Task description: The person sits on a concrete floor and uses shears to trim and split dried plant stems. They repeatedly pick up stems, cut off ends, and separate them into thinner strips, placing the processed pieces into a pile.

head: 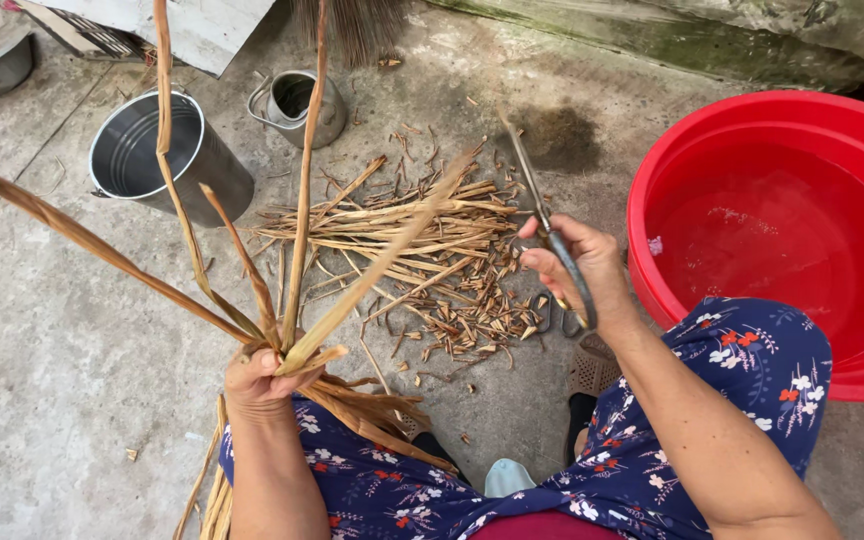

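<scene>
Left hand (257, 380) grips dried leaf strips (252, 270), tips cropped; right hand (577, 265) holds scissors (542, 225).

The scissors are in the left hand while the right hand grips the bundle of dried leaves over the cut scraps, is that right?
Not quite: the hands are swapped. In the head view the scissors are in the right hand, and the left hand grips the bundle of dried leaves. The cut scraps do lie on the ground beneath.

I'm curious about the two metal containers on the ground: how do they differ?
The metal bucket is wider and plain-sided, leaning toward the camera; the small metal pot is narrower, stands upright and has a side handle. The bucket lies nearer the left hand. Both look grey and empty.
</scene>
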`<state>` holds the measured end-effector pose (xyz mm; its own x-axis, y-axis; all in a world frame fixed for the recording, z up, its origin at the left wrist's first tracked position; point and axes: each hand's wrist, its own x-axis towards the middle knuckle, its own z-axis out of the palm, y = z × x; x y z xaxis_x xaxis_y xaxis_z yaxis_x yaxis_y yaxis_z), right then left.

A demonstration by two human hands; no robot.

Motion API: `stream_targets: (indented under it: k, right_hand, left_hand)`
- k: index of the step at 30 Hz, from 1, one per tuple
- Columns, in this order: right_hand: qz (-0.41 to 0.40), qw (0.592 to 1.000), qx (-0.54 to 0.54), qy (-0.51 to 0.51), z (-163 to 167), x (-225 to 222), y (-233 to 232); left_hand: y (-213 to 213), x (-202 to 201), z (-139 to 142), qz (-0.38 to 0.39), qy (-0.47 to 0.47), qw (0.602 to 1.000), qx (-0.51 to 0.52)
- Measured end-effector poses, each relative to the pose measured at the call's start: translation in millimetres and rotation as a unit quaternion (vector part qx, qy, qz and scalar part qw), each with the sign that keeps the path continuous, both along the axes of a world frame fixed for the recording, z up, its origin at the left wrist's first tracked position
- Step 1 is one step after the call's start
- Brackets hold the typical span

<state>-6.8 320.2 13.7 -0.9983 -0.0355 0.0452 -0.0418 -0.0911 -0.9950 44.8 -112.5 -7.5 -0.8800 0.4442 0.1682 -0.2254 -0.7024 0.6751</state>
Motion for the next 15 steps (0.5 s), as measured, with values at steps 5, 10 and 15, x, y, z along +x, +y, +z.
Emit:
stream_targets:
  k: [5, 10, 15]
  right_hand:
    - [0.055, 0.998, -0.024, -0.005, 18.7, -8.6, 24.1]
    - [0.123, 0.991, 0.053, 0.011, 33.3, -15.1, 42.9]
    - [0.138, 0.987, 0.073, -0.024, 32.7, -19.2, 35.9]
  left_hand:
    - [4.1, -2.0, -2.7, -0.001, -0.017, 0.999, -0.043]
    - [17.9, -0.9, -9.4, -0.063, -0.001, 0.994, -0.089]
    - [37.6, -5.4, -4.5, -0.141, -0.044, 0.968, -0.204]
